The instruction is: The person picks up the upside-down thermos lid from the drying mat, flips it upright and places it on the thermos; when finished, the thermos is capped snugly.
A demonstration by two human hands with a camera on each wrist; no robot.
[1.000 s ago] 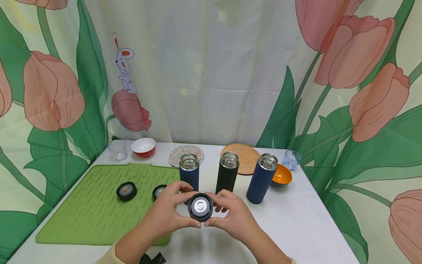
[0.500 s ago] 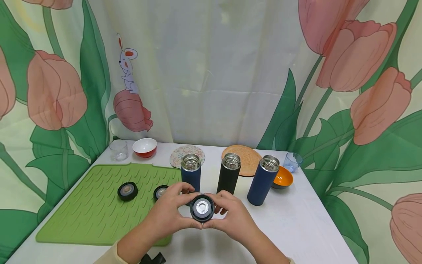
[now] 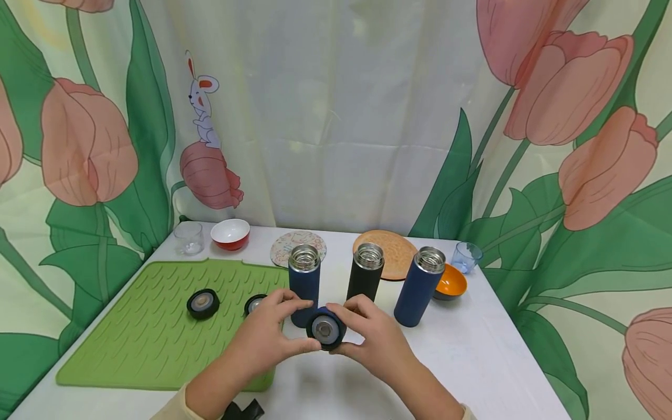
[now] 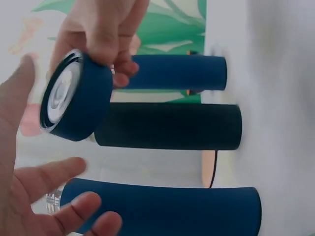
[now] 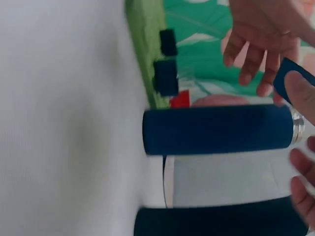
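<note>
My right hand pinches a dark blue bottle lid between thumb and fingers, its round inner side facing me. Just left of the lid, my left hand is spread with its fingers loose; the left wrist view shows a gap between them and the lid. Behind the hands stand three uncapped insulated bottles with steel necks: a blue bottle, a black bottle and another blue bottle. Two more lids lie upturned on the green mat: one lid in full view, another lid partly behind my left hand.
Along the back of the table are a clear glass, a red and white bowl, a patterned round mat, a wooden round plate, an orange bowl and a blue glass. A black object lies at the front edge.
Both hands held the lid before; the left fingers have now come off it. The lid has shifted slightly right and turned in my right hand.
</note>
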